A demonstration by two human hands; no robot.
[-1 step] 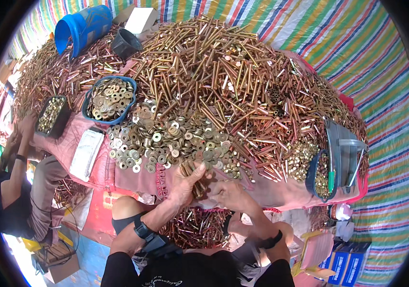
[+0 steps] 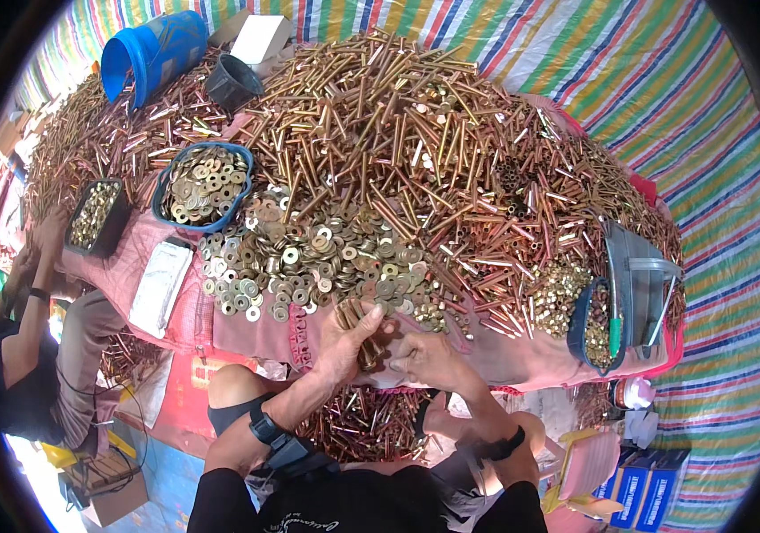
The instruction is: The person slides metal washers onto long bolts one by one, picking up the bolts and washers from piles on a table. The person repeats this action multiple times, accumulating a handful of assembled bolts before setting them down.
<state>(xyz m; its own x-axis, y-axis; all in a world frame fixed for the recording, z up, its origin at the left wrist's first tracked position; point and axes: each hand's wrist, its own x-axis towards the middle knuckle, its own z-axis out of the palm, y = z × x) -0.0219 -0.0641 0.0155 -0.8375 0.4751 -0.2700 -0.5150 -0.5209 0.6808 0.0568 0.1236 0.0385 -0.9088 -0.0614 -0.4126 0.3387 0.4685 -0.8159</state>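
Observation:
My left hand [image 2: 341, 345] is wrapped round a bundle of brass-coloured bolts [image 2: 368, 357], its thumb across the front and their ends showing above and below the grip. Just right of the bundle is my right hand [image 2: 432, 362], its fingers curled and pinched together near the bolt ends; anything between them is too small to make out. Beyond both hands lies a spread of flat washers [image 2: 309, 266]. Small nuts [image 2: 433, 318] are scattered behind my right hand. Long bolts [image 2: 380, 142] are heaped across the far side of the table.
A blue basket of washers [image 2: 244, 206] and a black tray of nuts [image 2: 112, 233] stand at left, near another person's hand [image 2: 49, 233]. A white packet [image 2: 162, 286] lies closer in. At right are a nut-filled container [image 2: 581, 333] and a grey bin [image 2: 633, 266]. A blue bucket [image 2: 167, 49] lies tipped far left.
My right hand has shifted slightly, its fingers a little differently curled beside the bundle. My left hand keeps its grip on the bolts in nearly the same place.

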